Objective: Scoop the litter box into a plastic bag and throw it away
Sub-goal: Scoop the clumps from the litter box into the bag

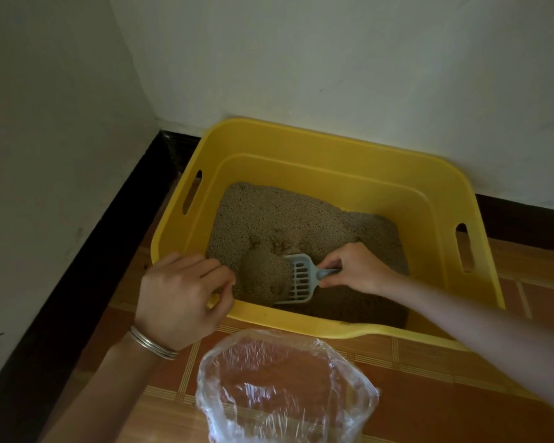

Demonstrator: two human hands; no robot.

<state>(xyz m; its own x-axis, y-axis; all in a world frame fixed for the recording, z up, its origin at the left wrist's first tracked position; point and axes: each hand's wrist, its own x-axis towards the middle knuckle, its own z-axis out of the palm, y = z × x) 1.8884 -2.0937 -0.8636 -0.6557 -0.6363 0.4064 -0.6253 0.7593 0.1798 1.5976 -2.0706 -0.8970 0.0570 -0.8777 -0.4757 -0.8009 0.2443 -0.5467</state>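
The clear, crinkled plastic bag (285,388) stands open-mouthed on the tiled floor (429,394), just before the yellow plastic litter box (333,148). The left hand (179,295) has its grip curled over the box's near rim. The right hand (359,270) has its grip pinching the handle of the pale blue slotted scoop (303,282), which is heaped with brown granular litter (263,276). Lift level, sift gently, then carry it low to the bag.
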